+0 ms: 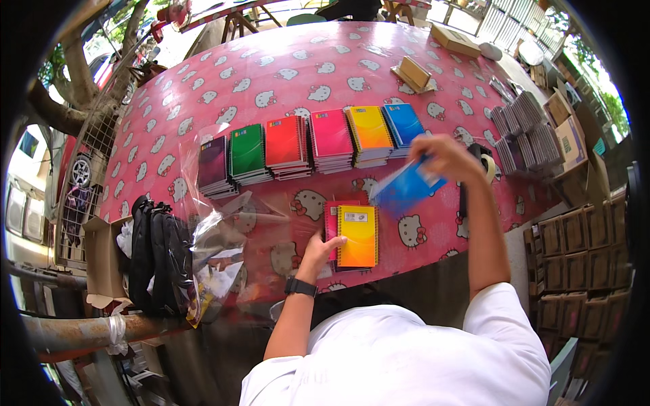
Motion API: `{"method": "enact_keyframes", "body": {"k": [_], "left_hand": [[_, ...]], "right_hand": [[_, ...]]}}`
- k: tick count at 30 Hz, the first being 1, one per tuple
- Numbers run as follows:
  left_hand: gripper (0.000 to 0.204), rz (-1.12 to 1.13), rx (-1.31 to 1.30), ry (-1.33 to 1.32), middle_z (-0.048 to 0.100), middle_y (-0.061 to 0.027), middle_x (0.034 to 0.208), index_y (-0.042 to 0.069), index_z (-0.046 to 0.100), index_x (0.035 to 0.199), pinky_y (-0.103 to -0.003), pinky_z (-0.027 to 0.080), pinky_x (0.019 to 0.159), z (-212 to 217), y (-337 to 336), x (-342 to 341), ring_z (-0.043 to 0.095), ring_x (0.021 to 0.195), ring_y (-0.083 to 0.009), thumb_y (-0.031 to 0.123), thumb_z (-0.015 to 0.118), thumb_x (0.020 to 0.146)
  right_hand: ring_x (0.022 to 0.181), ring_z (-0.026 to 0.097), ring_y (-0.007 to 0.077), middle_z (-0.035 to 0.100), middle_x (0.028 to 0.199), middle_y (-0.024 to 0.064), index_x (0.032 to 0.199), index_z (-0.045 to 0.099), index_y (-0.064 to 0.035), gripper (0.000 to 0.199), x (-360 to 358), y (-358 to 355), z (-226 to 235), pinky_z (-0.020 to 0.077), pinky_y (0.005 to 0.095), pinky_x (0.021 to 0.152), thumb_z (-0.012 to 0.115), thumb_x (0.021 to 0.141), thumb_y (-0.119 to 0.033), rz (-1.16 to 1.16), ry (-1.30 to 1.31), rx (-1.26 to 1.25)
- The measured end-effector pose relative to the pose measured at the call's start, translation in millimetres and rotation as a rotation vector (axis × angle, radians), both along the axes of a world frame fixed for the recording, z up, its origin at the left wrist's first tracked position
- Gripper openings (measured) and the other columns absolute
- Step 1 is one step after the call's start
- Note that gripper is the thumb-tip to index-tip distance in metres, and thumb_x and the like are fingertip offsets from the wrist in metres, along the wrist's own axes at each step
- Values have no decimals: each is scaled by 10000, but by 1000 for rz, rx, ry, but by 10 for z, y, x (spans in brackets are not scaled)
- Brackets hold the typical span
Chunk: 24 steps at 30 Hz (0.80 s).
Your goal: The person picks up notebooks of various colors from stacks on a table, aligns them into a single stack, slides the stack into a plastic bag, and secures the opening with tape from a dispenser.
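The right hand grips a blue notebook tight, up over the table. The left hand, fingers loose, touches the yellow notebook. Lay blue flat on top, edges lined up.

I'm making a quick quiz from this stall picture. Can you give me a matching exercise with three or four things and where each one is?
Things:
1. blue notebook
2. yellow notebook
3. black bags
4. purple stack

Places:
A. left end of the row
B. in the right hand
C. table's left edge
D. touched by the left hand

Pairs: 1-B, 2-D, 3-C, 4-A
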<state>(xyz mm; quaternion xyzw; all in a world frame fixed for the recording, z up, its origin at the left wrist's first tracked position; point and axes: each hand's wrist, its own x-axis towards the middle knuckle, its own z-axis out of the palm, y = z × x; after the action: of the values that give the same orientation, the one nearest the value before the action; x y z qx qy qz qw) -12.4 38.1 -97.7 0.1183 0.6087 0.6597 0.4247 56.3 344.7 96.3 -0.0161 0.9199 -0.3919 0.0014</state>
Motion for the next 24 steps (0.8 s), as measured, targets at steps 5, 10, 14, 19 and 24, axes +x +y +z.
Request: {"method": "enact_keyframes", "body": {"k": [5,10,14,19,24], "left_hand": [[664,-6,-35,21,625,-124,1058,-40,527,1147,-320,459,873,13,162,2,602,969,-197,407,758,712],[666,35,-136,115,648,-109,1001,-15,508,1128,-307,482,857,199,189,103,626,918,-192,278,840,630],[732,54,205,252,611,-122,1085,6,422,1203,-312,473,890,417,216,176,591,998,-170,95,835,605],[924,-57,320,420,443,-138,1319,53,293,1348,-340,381,1016,303,236,8,459,1207,-216,-52,759,556],[1009,64,363,537,369,-127,1368,129,227,1406,-356,375,1033,130,436,46,406,1253,-236,-72,719,549]], "right_hand": [[1194,418,316,484,1259,126,1180,530,-91,535,-16,-999,-1342,367,414,997,649,671,20,-32,159,160],[1216,431,283,465,1293,128,1368,327,-85,861,460,-1178,-1532,392,387,989,807,659,-178,-707,145,-164],[1170,497,239,406,1357,179,1457,52,-115,1092,578,-1217,-1266,436,379,967,816,677,-124,-479,197,-1063],[1266,402,236,333,1427,161,1469,94,-146,1117,490,-1037,-1172,369,370,1040,819,627,-33,-136,225,-982],[1208,426,190,426,1325,79,1383,274,-106,991,218,-1197,-1416,344,342,1027,853,579,-107,-177,265,-789]]}}
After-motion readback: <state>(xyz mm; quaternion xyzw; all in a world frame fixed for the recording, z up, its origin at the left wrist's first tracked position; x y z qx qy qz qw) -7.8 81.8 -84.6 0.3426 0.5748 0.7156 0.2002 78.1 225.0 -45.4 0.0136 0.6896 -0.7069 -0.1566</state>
